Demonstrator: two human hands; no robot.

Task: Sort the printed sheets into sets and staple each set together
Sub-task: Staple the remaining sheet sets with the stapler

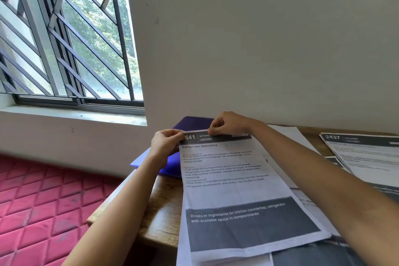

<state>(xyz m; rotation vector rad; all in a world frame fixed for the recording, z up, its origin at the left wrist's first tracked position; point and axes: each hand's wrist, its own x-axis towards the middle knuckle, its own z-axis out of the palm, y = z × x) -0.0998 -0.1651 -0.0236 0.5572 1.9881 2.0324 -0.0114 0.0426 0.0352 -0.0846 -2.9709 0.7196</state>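
Your two forearms (pixel 121 211) come in from 7 and 5 o'clock and meet at one printed sheet (pixel 233 190). It is headed "641" and titled "Refrigerator Restocking", and it lies lengthwise across the wooden table (pixel 162 207) at about 6 o'clock of the view, with its dark lower band nearest you.

Your left hand (pixel 165 144) pinches the sheet's far left corner, fingers curled over the edge. Your right hand (pixel 228 124) pinches the far edge just beside it, at 1 o'clock from the left hand, thumb and forefinger closed on the paper. So both hands hold this one sheet.

More sheets (pixel 313 254) poke out beneath it at 5 o'clock; how many there are cannot be told. At 3 o'clock of the held sheet, past your right arm, one sheet headed "2437" (pixel 367 157) lies on top of further printed pages. One blank white sheet (pixel 290 136) lies between it and your right wrist.

One purple folder (pixel 170 165) lies under your left hand, at 10 o'clock of the sheet. At 8 o'clock, beyond the table's edge, lies a red quilted mat (pixel 43 201). One barred window (pixel 64 39) is at 10 o'clock of the view.
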